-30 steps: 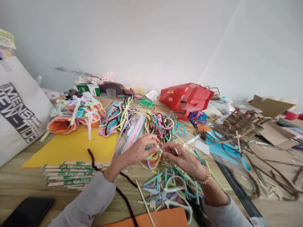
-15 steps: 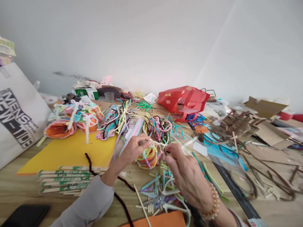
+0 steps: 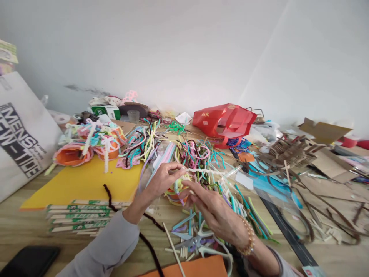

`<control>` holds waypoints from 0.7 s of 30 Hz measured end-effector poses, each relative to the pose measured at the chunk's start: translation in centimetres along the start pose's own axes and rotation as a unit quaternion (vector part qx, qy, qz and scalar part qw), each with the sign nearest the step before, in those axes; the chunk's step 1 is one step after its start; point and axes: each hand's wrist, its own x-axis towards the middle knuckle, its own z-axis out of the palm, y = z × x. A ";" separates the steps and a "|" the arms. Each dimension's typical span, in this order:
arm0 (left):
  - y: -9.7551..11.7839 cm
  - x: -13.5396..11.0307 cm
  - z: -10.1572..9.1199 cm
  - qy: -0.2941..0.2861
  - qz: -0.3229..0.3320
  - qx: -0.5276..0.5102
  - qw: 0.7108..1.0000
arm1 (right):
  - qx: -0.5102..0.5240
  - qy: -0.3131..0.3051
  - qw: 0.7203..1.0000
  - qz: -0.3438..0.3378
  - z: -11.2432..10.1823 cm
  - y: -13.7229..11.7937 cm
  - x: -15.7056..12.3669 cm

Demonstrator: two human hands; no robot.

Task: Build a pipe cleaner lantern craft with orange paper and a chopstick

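Note:
My left hand (image 3: 166, 177) pinches one end of a white pipe cleaner (image 3: 206, 170) between thumb and fingertips. The rest of that pipe cleaner runs out to the right, over a pile of coloured pipe cleaners. Just below my left fingertips sits a small orange basket (image 3: 172, 197) wrapped in yellow and purple pipe cleaner, partly hidden by both hands. My right hand (image 3: 215, 211), with a beaded bracelet at the wrist, reaches in front of the basket. Its fingers are stretched toward the left hand and slightly apart; their tips are close to the basket.
Scissors (image 3: 194, 241) lie among cut pipe-cleaner pieces below my hands. Wrapped sticks (image 3: 79, 218) and yellow sheets (image 3: 83, 184) are at left, with more decorated orange baskets (image 3: 72, 155) behind. A red bag (image 3: 221, 120) stands at the back; brown strips (image 3: 300, 154) fill the right.
My right hand has let go of the white pipe cleaner and moved left and slightly down, in front of the small basket. The pipe cleaner's free length now extends rightward. My left hand has barely moved.

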 end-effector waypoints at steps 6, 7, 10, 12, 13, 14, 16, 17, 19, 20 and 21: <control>0.1 -0.1 0.0 -0.001 0.008 0.014 1.000 | 0.180 0.031 0.983 0.018 -0.8 -1.8 0.4; 0.2 -0.1 -0.1 -0.002 0.010 0.014 1.000 | 0.185 0.018 0.982 0.026 -0.6 -1.1 0.6; 0.2 -0.1 -0.2 -0.002 0.005 0.020 1.000 | 0.153 -0.102 0.982 0.034 0.1 1.8 1.0; 0.3 -0.1 -0.2 0.001 -0.001 0.023 1.000 | 0.126 -0.155 0.979 0.034 0.4 3.2 1.2; 0.3 -0.1 -0.2 0.001 -0.002 0.022 1.000 | 0.119 -0.164 0.979 0.036 0.4 3.4 1.2; 0.3 -0.1 -0.2 -0.001 -0.001 0.019 1.000 | 0.116 -0.156 0.980 0.035 0.3 3.4 1.1; 0.3 -0.1 -0.2 -0.006 0.003 0.012 1.000 | 0.123 -0.118 0.984 0.041 0.0 2.7 1.0; 0.2 -0.1 -0.2 -0.008 0.007 0.009 1.000 | 0.127 -0.095 0.986 0.046 -0.2 2.3 0.9; 0.2 -0.1 -0.2 -0.011 0.018 -0.001 1.000 | 0.120 -0.066 0.988 0.066 -0.6 1.6 0.8; 0.1 -0.1 -0.2 -0.010 0.022 -0.004 1.000 | 0.112 -0.056 0.989 0.076 -0.7 1.5 0.8; 0.0 -0.1 -0.2 -0.009 0.025 -0.007 1.000 | 0.103 -0.048 0.990 0.083 -0.8 1.6 0.9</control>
